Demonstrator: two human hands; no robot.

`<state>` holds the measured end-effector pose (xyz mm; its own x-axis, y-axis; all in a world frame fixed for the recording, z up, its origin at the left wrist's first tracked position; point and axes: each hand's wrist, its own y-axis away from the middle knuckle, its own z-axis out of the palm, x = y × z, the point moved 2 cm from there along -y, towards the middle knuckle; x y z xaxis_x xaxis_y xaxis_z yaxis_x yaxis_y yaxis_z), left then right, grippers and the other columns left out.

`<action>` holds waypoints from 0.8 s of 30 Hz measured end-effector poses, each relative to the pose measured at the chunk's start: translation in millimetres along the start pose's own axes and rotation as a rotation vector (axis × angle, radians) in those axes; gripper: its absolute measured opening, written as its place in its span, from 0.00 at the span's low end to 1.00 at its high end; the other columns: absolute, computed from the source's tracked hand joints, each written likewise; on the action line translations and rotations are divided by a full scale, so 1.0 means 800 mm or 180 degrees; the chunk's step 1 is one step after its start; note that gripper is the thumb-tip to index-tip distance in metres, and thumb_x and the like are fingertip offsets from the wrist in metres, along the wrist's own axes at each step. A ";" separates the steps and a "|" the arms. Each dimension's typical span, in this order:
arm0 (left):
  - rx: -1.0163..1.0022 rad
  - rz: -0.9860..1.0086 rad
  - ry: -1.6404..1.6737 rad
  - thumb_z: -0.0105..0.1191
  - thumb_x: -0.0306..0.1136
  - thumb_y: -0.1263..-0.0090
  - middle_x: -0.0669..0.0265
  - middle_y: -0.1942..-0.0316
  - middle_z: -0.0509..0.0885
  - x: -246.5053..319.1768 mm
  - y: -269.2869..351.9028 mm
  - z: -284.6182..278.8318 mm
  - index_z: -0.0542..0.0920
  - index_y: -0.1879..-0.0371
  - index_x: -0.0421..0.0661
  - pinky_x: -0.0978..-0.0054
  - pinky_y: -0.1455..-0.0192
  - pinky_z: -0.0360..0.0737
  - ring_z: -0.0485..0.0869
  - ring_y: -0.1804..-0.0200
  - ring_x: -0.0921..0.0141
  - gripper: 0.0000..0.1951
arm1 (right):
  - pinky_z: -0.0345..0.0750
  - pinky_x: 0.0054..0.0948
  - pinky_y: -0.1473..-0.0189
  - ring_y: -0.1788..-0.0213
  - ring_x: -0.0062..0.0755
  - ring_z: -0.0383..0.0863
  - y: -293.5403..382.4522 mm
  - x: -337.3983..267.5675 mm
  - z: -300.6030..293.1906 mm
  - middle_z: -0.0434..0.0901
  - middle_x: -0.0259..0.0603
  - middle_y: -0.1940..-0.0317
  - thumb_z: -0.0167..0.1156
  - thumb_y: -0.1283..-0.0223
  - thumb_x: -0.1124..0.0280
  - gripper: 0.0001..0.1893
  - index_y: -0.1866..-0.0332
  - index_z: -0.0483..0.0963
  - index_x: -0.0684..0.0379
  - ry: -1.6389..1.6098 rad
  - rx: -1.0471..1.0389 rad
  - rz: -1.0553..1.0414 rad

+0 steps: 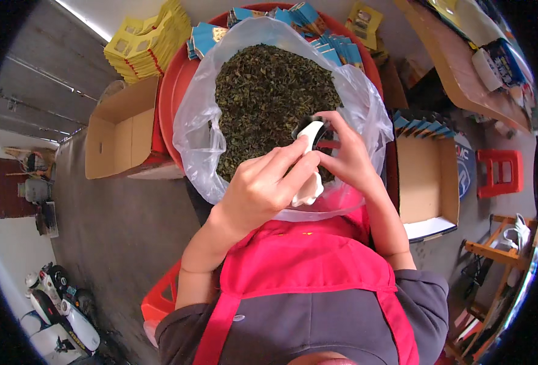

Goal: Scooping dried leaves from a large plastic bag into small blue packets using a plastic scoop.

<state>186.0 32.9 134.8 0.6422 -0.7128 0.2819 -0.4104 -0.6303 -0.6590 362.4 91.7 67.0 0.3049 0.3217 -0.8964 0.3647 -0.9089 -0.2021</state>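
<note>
My left hand (pixel 266 185) grips a white scoop (pixel 312 132), its narrow end tipped toward a small dark packet (pixel 301 125). A white piece with a scalloped edge (pixel 309 191) shows below the fingers; it seems to belong to the same scoop, though the fingers hide the join. My right hand (pixel 349 155) pinches the packet between thumb and fingers; much of the packet is hidden. Both hands are above a clear plastic bag (pixel 196 132), spread wide around a heap of dried, dark green leaves (pixel 269 91).
The bag rests on a round red tray (pixel 171 105) with stacks of blue packets (pixel 205 39) at its far rim. Yellow pouches (pixel 141 48) are piled beyond an open cardboard box (pixel 118 141). Another box (pixel 426 178) stands at right, near a red stool (pixel 500 173).
</note>
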 end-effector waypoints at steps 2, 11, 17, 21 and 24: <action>-0.0065 0.0015 0.0028 0.70 0.22 0.49 0.55 0.59 0.87 -0.001 -0.001 -0.001 0.84 0.60 0.41 0.71 0.64 0.86 0.89 0.62 0.63 0.16 | 0.85 0.29 0.50 0.47 0.35 0.80 -0.002 -0.001 0.000 0.76 0.45 0.50 0.73 0.53 0.75 0.30 0.42 0.68 0.62 -0.0019 0.0010 -0.0005; 0.0946 -0.0559 -0.0114 0.68 0.23 0.42 0.57 0.62 0.88 0.000 0.017 -0.036 0.83 0.62 0.39 0.71 0.57 0.86 0.89 0.57 0.62 0.10 | 0.84 0.30 0.50 0.46 0.29 0.78 0.000 0.006 -0.002 0.77 0.40 0.49 0.72 0.51 0.76 0.31 0.40 0.68 0.60 0.0074 -0.0141 0.0218; 0.0813 -0.0453 0.0068 0.65 0.20 0.39 0.48 0.59 0.86 -0.009 0.037 -0.024 0.82 0.60 0.34 0.68 0.54 0.87 0.88 0.58 0.60 0.10 | 0.84 0.29 0.52 0.51 0.29 0.83 0.006 0.010 -0.008 0.77 0.41 0.48 0.73 0.51 0.76 0.32 0.39 0.68 0.59 0.0161 -0.0069 0.0186; 0.1570 -0.1285 0.0809 0.59 0.16 0.35 0.46 0.54 0.83 -0.028 0.081 -0.011 0.79 0.57 0.30 0.64 0.56 0.89 0.86 0.61 0.58 0.09 | 0.83 0.29 0.54 0.54 0.28 0.83 0.004 -0.007 -0.021 0.77 0.42 0.48 0.75 0.52 0.73 0.31 0.41 0.69 0.59 0.0189 0.0073 -0.0241; 0.1762 -0.1792 0.0801 0.63 0.15 0.39 0.50 0.60 0.85 -0.038 0.090 -0.021 0.82 0.61 0.32 0.66 0.54 0.86 0.85 0.56 0.60 0.08 | 0.79 0.30 0.49 0.48 0.28 0.80 0.017 -0.062 -0.056 0.79 0.38 0.50 0.78 0.57 0.71 0.32 0.44 0.71 0.59 -0.0050 0.0106 -0.0337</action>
<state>125.7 3.9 90.3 0.4654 -0.4247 0.7765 0.3495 -0.7178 -0.6021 392.1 75.4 126.2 0.2522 0.4123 -0.8754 0.3647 -0.8785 -0.3087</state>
